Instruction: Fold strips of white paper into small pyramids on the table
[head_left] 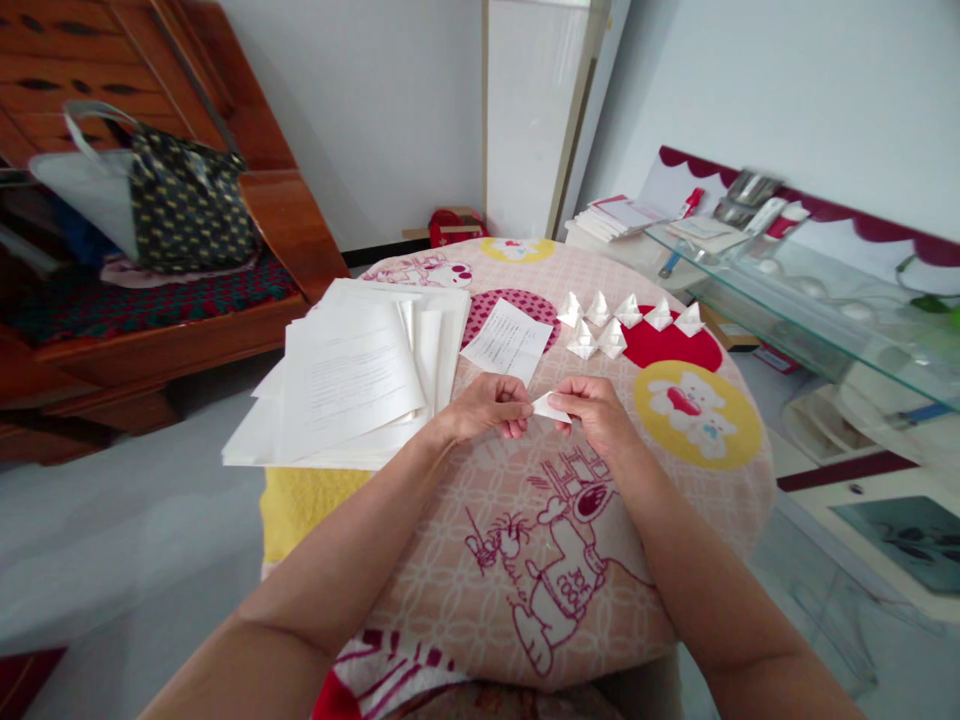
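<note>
Between my two hands is a small folded piece of white paper (552, 407), triangular in outline, held above the near middle of the table. My left hand (491, 405) pinches its left corner between thumb and fingers. On the other side, my right hand (592, 410) grips it with the thumb on top. Just beyond lies a printed sheet (510, 338) with a crease across it. Several folded paper boats (598, 309) stand in two rows at the back right. To the left is a spread stack of white paper (352, 370), some sheets printed.
A patterned cloth (465, 560) covers the round table. Right of it stands a glass-topped shelf (825, 300) with papers, a red marker and metal containers. On the left a wooden bench (285, 230) holds a dark patterned bag (187, 200).
</note>
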